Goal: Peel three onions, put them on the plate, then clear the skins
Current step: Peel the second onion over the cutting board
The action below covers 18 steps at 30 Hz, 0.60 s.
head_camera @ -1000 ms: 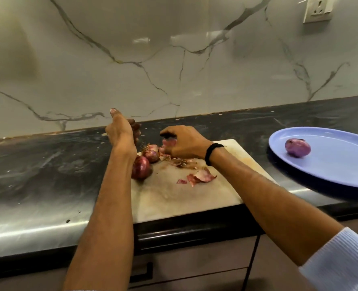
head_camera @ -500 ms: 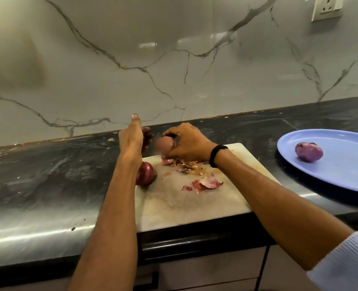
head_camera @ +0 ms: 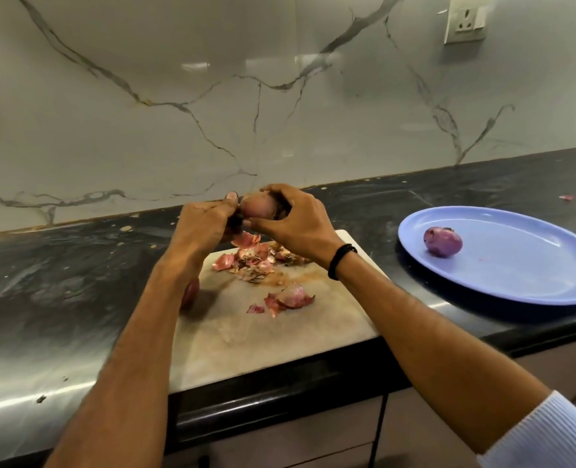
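**Second onion being held over the board, one already plated**

An onion [head_camera: 258, 206] is being held above the far edge of the cutting board [head_camera: 280, 332], clear of its surface. It is being gripped from the right by the right hand [head_camera: 293, 224], whose fingers are curled over its top with the thumb beneath. It is being pinched from the left by the left hand [head_camera: 204, 228], thumb and fingers closed at its near end. Its long axis is lying roughly across the view; which end is root cannot be told, since both ends are being covered.

Three onions are being counted in all. The second, a peeled onion [head_camera: 442, 241], is lying on its side on the left part of the blue plate [head_camera: 516, 282], a dark tip turned up and to the far right. The third onion [head_camera: 191, 292], with its red skin on, is resting at the board's left edge, half hidden by the left forearm.

Skins are being seen in two groups: one heap [head_camera: 256, 258] under the hands, and about three loose pieces [head_camera: 290, 298] at mid-board. One scrap [head_camera: 566, 197] is lying on the dark counter [head_camera: 60, 282] beyond the plate.
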Motion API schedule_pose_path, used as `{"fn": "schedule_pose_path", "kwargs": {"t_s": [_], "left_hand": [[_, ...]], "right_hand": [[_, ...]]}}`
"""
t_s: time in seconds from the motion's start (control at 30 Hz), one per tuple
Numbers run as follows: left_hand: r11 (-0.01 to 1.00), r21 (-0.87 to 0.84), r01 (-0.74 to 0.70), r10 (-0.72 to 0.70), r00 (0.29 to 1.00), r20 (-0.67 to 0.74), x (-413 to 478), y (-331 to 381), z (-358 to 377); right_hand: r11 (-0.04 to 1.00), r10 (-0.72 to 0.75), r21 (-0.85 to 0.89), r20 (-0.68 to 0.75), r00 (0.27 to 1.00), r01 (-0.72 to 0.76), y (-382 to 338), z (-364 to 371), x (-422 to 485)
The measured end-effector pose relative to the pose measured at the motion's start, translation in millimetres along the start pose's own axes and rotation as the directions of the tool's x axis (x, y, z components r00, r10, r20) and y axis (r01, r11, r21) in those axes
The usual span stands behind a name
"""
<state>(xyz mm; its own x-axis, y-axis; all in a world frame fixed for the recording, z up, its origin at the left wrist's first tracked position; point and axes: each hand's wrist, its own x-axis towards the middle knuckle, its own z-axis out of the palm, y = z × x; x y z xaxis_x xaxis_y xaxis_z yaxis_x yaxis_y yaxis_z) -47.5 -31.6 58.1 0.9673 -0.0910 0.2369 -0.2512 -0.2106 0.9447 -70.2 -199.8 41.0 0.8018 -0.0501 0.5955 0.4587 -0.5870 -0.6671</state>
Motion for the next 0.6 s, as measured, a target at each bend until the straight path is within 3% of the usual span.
{"fn": "schedule_pose_path", "kwargs": {"t_s": [0.13, 0.3, 0.43, 0.6], "left_hand": [[0.986, -0.142, 0.088, -0.074, 0.992, 0.106, -7.2, 4.6, 7.4], [0.975, -0.199, 0.098, -0.078, 0.991, 0.106, -8.5, 5.7, 7.2], [0.958, -0.265, 0.111, -0.093, 0.992, 0.080, -6.9, 4.7, 4.1], [0.943, -0.317, 0.105, -0.076, 0.992, 0.101, -7.2, 5.7, 4.8]], "right_hand": [[1.000, -0.003, 0.011, -0.014, 1.000, 0.004, 3.5, 1.9, 0.0], [0.999, -0.013, 0.031, 0.021, 1.000, 0.012, 9.9, 6.0, 2.7], [0.961, 0.020, 0.275, 0.048, 0.999, -0.032, 4.3, 2.5, 1.4], [0.886, 0.088, 0.459, -0.046, 0.995, -0.058, 2.3, 1.6, 1.4]]}}
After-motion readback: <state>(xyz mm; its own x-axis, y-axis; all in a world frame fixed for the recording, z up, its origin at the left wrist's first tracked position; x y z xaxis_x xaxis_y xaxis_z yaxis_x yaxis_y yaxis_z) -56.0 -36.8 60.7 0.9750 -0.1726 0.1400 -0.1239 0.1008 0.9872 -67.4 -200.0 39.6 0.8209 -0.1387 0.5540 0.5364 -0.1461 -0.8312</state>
